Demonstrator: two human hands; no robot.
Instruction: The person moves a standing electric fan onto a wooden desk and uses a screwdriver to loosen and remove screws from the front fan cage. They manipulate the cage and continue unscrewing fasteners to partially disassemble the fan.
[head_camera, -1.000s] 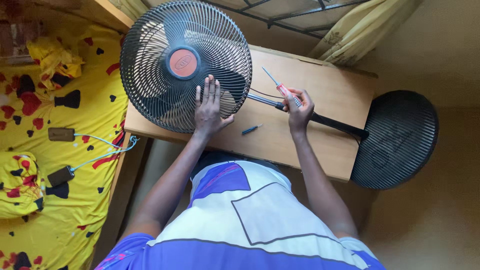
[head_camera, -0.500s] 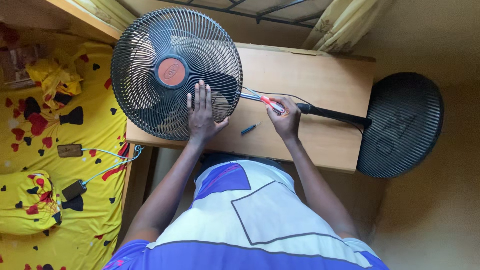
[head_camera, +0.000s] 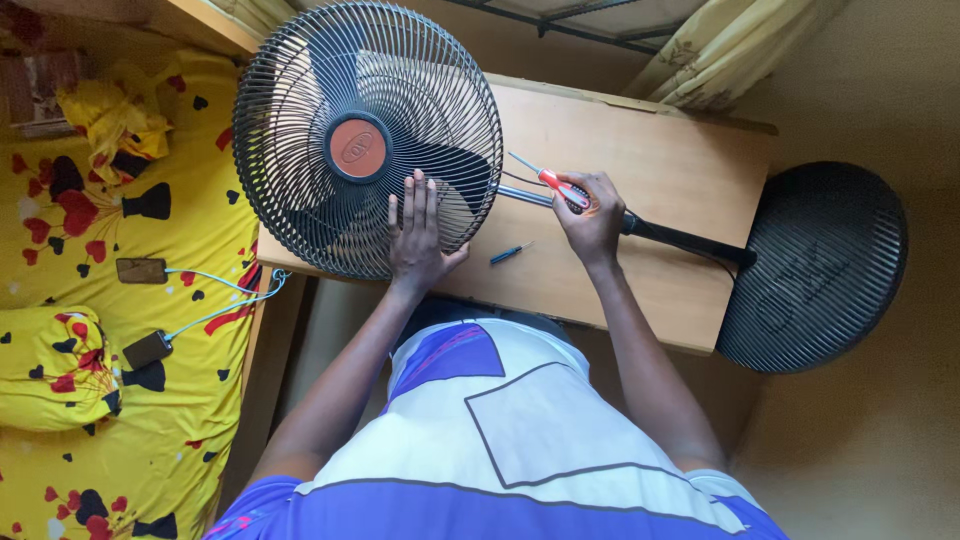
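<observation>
A fan (head_camera: 368, 140) is laid on its side across a wooden table (head_camera: 660, 170), its round grille (head_camera: 300, 200) overhanging the table's left end and its dark base (head_camera: 815, 270) hanging past the right end. The left hand (head_camera: 420, 240) is pressed flat on the lower grille, fingers together and the thumb set apart. The right hand (head_camera: 592, 215) is closed around a red-handled screwdriver (head_camera: 555, 185) just above the pole (head_camera: 680, 240), its thin blade pointed up-left toward the neck behind the grille. A small blue screwdriver (head_camera: 508, 254) lies loose on the table between the two hands. To the left, two phones on cables (head_camera: 215, 300) rest on a yellow bedsheet (head_camera: 130, 400).

Because both ends hang off the table, the fan could likely be rolled or tipped if the flat hand is lifted. The blade could slip off the neck and be driven toward the left fingers or between the grille wires. The blue screwdriver could be knocked off the near edge by a forearm.
</observation>
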